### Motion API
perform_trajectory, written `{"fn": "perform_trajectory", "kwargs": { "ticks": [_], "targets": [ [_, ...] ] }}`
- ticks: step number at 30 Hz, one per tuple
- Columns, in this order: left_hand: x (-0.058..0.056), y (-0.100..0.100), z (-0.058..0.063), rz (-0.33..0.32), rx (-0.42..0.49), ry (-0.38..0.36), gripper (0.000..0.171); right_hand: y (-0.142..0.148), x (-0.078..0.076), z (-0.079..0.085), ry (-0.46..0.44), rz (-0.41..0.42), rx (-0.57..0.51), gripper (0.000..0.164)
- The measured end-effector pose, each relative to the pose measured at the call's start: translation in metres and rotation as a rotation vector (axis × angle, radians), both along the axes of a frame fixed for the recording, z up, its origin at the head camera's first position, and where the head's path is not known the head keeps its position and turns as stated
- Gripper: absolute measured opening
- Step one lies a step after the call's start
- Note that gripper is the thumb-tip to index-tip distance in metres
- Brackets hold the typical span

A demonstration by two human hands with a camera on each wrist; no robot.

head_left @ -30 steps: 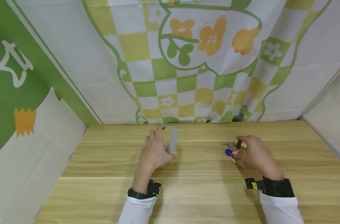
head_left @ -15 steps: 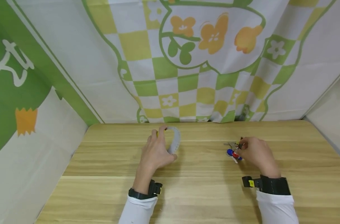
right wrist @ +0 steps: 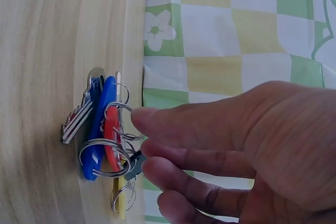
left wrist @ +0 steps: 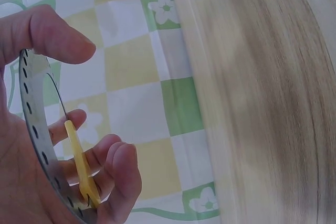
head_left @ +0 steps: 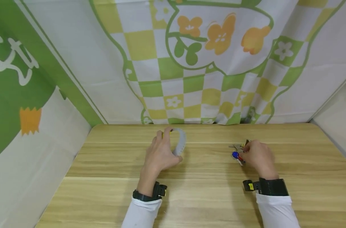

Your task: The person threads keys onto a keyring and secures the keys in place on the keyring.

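Note:
My left hand holds a grey metal hoop upright, thumb on one side and fingers on the other. In the left wrist view, the hoop is a thin band with a row of slots, and a yellow plastic piece sits by the curled fingers. To the right, my right hand pinches a bunch of keys by a metal ring. Blue, red and yellow tags hang from it with a silver key. A dark part of the bunch is partly hidden by the fingers.
Both hands are above a wood-grain table. A checked green, yellow and white cloth hangs along its far edge, with a white and green wall covering at the left. Each wrist wears a black strap with a small camera.
The right fingers have shifted on the bunch of keys and drawn closer together; its tags have turned slightly. The left hand still holds the hoop, nearly unmoved. The head view has shifted a little.

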State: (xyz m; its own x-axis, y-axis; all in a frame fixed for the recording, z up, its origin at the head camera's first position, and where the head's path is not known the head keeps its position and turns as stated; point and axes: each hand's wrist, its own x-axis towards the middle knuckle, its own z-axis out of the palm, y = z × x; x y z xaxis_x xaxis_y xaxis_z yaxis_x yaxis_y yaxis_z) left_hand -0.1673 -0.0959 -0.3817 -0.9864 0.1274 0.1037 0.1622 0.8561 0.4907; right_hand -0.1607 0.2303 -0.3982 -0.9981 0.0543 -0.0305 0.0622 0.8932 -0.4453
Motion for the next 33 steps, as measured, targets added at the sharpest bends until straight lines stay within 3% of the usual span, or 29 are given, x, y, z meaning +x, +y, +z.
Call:
{"fn": "perform_trajectory", "kwargs": {
  "ticks": [6, 17, 33],
  "targets": [
    [0.001, 0.001, 0.002, -0.009, 0.003, 0.008, 0.103, 0.001, 0.0, -0.003, -0.024, -0.007, 0.019, 0.01],
    [0.0, -0.001, 0.002, 0.002, -0.004, 0.007, 0.103, -0.003, 0.003, 0.0, 0.029, 0.011, -0.012, 0.01],
    [0.002, 0.003, 0.004, -0.002, -0.012, 0.013, 0.105, -0.017, 0.005, 0.013, 0.443, -0.045, -0.114, 0.008]
  ]
}}
